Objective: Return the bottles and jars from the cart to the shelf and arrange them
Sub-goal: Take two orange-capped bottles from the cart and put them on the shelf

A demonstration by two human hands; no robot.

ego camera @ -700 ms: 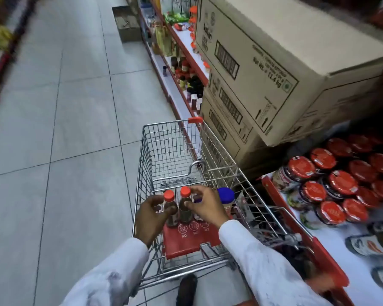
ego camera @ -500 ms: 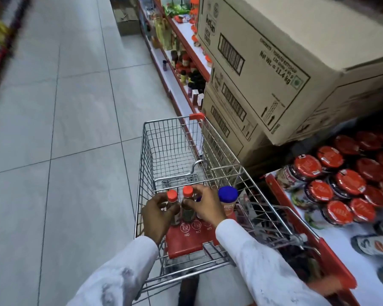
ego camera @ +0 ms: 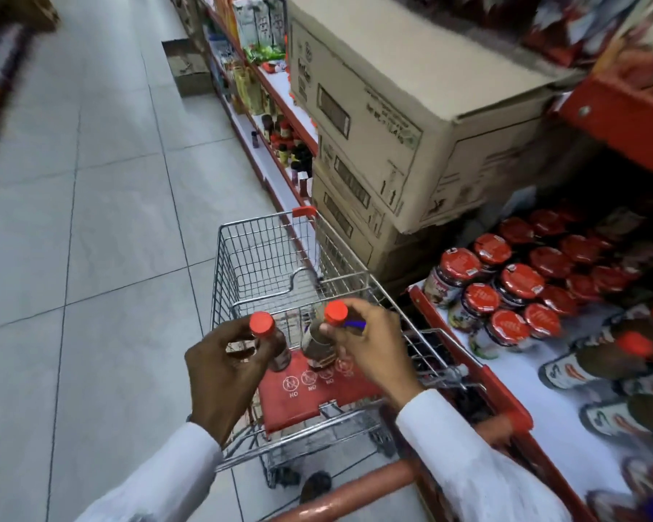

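Observation:
My left hand (ego camera: 227,374) grips a small dark bottle with a red cap (ego camera: 268,342) above the red child seat (ego camera: 310,397) of the wire cart (ego camera: 242,258). My right hand (ego camera: 370,344) grips a second dark bottle with a red cap (ego camera: 323,339); a blue-capped jar (ego camera: 355,325) shows just behind its fingers, and whether that hand also holds it is unclear. Both bottles are lifted and tilted. The shelf (ego camera: 524,393) to the right carries red-lidded jars (ego camera: 506,292).
Stacked cardboard boxes (ego camera: 374,118) stand beside the cart on the right. Dark bottles lie on their sides (ego camera: 596,363) on the white shelf near me. The shelving row (ego camera: 276,118) runs down the aisle, with a box (ego camera: 187,67) on the tiled floor.
Both hands have lifted the two red-capped bottles up off the cart's seat and apart. The view has swung right, showing more of the shelf.

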